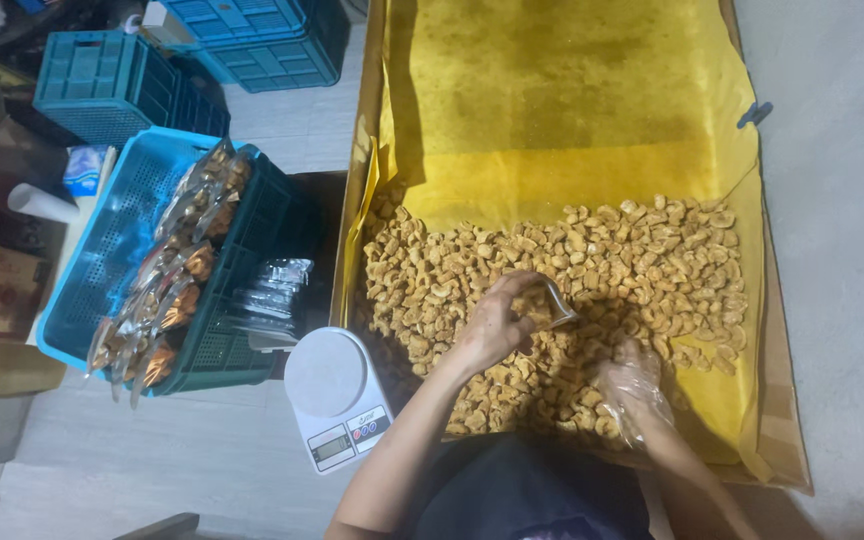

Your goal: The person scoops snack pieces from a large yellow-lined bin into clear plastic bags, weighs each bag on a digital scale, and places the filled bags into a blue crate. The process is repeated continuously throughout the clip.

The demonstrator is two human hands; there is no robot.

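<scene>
Left hand (497,322): bare, centre of the frame, closed around the mouth of a small clear bag (555,303), holding it open over the heap.

Right hand (632,385): lower right of centre, covered by a thin plastic glove, fingers curled loosely down into the snacks; whether it has a handful gripped cannot be told.

Fried snacks (602,260): golden pieces heaped across the lower half of a wide tray (787,440) lined with yellow paper (552,100), oil-stained at the top.

Step in hand, as judged: filling the bag by the gloved hand. The next scoop calls for the bag mouth kept wide and near the gloved hand.

Kitchen scale (337,395): white, lower centre-left, just beside the tray, its platform bare.

Blue crate (102,270): left of frame, holding filled clear packets (177,290). More crates (242,35) stacked at upper left.

Obstructions: none between hands and bag; the left forearm lies close to the scale.
</scene>
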